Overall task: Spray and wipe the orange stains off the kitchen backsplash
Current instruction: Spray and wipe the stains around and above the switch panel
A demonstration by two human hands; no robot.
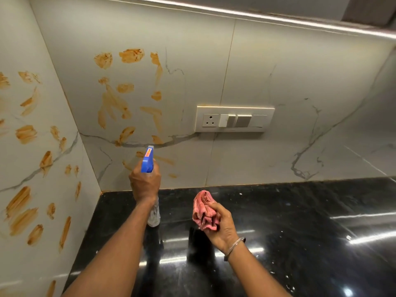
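Covering the side wall (pixel 49 146) at nine o'clock, orange smears (pixel 21 202) are spread from the top to the bottom of that marble-veined panel. More orange stains (pixel 113 101) are seen on the back backsplash (pixel 257 61), clustered toward eleven o'clock of the view, with a few fainter streaks lower down near the counter edge. A spray bottle (pixel 147 160) with a blue trigger head and a clear body is gripped by the left hand (pixel 145 183), fingers wrapped round its neck. Its nozzle is pointed toward twelve o'clock at the stained back wall. Whether its base touches the black polished counter (pixel 300 221) cannot be told. At four o'clock from the bottle, a crumpled pink cloth (pixel 203 213) is clutched in the right hand (pixel 222 228), well apart from the wall, and a metal bangle (pixel 234 246) is worn on that wrist. A white switch plate (pixel 234 119) with a socket is mounted on the backsplash at one o'clock from the cloth. A light strip (pixel 235 13) is fitted along the top.
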